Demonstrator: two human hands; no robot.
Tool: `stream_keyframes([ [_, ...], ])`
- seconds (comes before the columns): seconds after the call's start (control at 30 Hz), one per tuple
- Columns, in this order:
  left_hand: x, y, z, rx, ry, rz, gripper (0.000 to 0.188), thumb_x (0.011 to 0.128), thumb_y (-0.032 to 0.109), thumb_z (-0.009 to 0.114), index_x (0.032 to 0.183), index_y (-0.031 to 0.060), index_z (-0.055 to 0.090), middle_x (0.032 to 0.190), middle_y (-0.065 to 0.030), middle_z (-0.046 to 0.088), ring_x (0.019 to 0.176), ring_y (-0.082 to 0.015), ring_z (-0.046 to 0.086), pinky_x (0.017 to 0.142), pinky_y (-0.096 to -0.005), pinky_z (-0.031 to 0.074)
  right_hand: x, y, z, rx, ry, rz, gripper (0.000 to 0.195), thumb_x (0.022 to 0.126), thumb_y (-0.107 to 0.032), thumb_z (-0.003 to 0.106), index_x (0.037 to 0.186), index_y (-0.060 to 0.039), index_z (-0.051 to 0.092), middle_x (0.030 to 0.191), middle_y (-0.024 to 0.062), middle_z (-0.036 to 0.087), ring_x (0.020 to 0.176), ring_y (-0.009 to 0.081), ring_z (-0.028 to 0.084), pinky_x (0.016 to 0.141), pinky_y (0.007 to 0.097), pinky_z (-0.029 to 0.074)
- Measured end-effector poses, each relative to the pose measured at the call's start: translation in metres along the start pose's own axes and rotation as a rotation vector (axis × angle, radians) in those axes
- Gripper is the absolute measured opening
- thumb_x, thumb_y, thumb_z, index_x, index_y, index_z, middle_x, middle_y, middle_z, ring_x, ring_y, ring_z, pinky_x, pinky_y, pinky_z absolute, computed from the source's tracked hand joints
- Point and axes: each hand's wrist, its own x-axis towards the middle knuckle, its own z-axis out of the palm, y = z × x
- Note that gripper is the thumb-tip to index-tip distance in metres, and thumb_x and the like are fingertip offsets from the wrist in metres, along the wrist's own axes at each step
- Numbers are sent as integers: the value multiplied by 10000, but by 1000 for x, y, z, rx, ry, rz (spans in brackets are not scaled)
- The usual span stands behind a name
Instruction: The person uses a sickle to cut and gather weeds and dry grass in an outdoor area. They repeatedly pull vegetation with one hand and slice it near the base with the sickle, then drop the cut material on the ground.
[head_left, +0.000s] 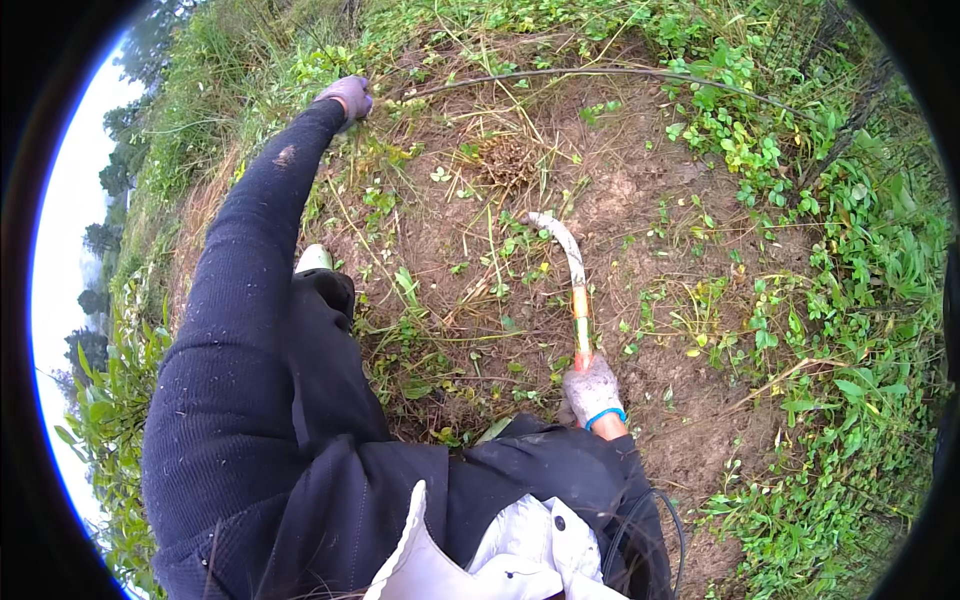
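My left hand (351, 99), in a light purple-grey glove, reaches out to the upper left. Its fingers are curled beside green weeds and the near end of a long thin stem (555, 73); whether it grips any of them is unclear. Lower and to the right, my right hand (592, 391), in a dirty pale glove with a blue cuff, is closed on the orange handle of a sickle (571, 259). The curved, soil-smeared blade points away over bare soil and low weeds. Between the hands lies a clump of dry brown stubble (511, 161).
Leafy plants (847, 300) grow thickly along the right side, near a dark woody branch (847, 135). Tall grass (217, 75) covers the slope at the upper left. A pale shoe tip (314, 258) shows beyond my dark trouser leg. A black cord (679, 525) loops by my right sleeve.
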Motion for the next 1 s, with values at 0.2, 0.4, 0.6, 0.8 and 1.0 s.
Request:
stream_keyframes([
  [0.2,-49,170,37,-487,-315,238,768,852,319,613,1444,103,174,1363,-210,414,1209,-308,472,1011,-432,392,61,-23,-14,196,263,27,211,846,-232,504,942,-45,496,802,205,604,761,379,598,650,456,460],
  [0.4,-104,252,102,-251,-123,-1,875,731,307,730,1400,55,225,1336,-207,386,1178,-344,482,910,-437,449,42,-33,-3,-127,232,-12,264,780,-209,527,988,-53,480,880,240,613,840,417,595,734,479,471],
  [0.6,-56,200,68,-3,-304,123,264,826,139,557,1069,56,618,1048,-154,647,993,-280,627,844,-396,490,45,-20,-8,-44,231,-17,239,828,-249,511,938,-36,504,829,227,609,808,414,589,686,474,461],
  [0.8,1,44,-2,-240,228,-251,279,833,242,543,1024,62,636,990,-181,648,972,-310,615,869,-391,476,63,-4,-2,241,183,40,190,886,-242,493,914,-54,489,680,133,541,602,283,547,528,391,433],
  [1.0,-58,59,15,-67,-3,-100,933,740,480,685,1448,175,158,1448,-144,304,1300,-318,351,1054,-457,327,119,-106,-37,794,104,47,108,925,-206,438,921,-101,414,532,51,463,372,189,473,301,328,388],
])
